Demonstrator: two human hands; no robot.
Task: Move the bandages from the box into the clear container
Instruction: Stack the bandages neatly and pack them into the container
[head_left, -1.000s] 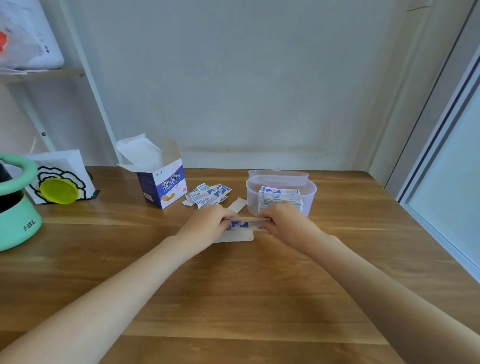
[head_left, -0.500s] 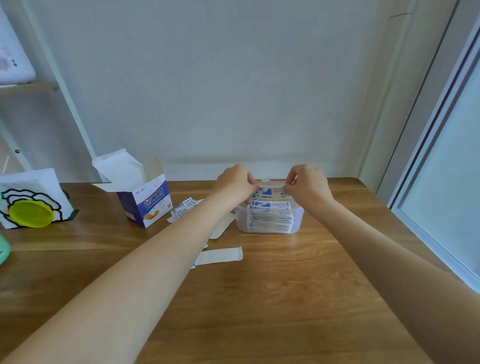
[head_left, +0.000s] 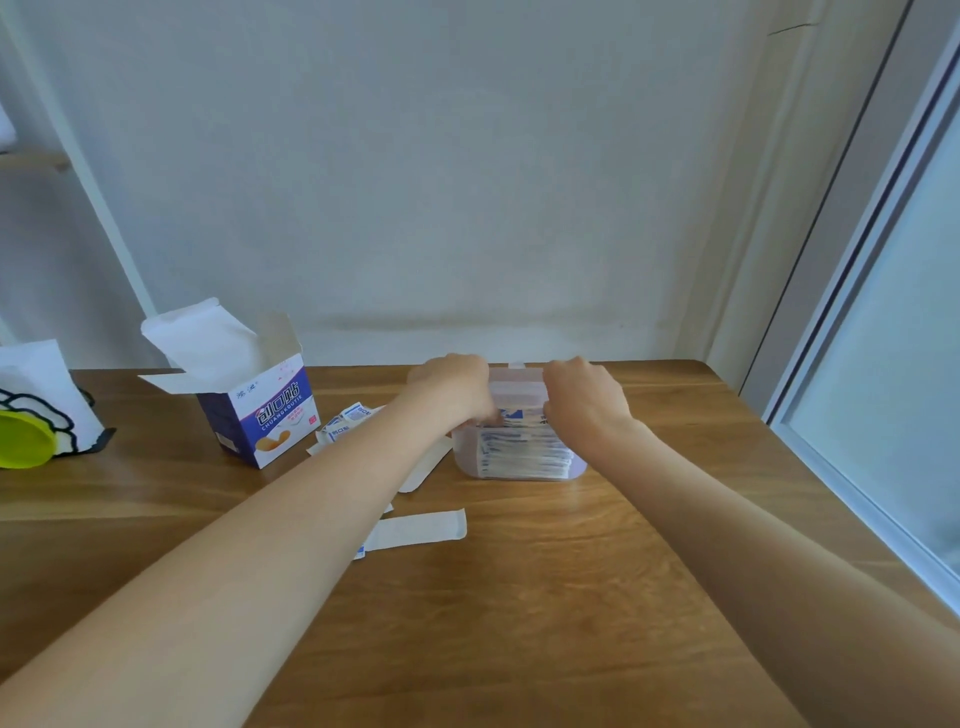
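Wooden table (head_left: 519, 597), bandages (head_left: 519, 452) in clear container (head_left: 467, 462), seemingly under both hands' fingers (head_left: 485, 413)

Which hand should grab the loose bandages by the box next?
Left. The left hand is on the clear container's side nearest the loose bandages; the right hand would cross over.

Wood table (head_left: 545, 597) fills lower frame. Far left edge: white card (head_left: 36, 384) w/ black scalloped outline, standing on the table, yellow-green disc (head_left: 23, 439) in front of it. White wall (head_left: 441, 182) behind, upper centre. Window frame (head_left: 852, 270) w/ frosted pane at right.
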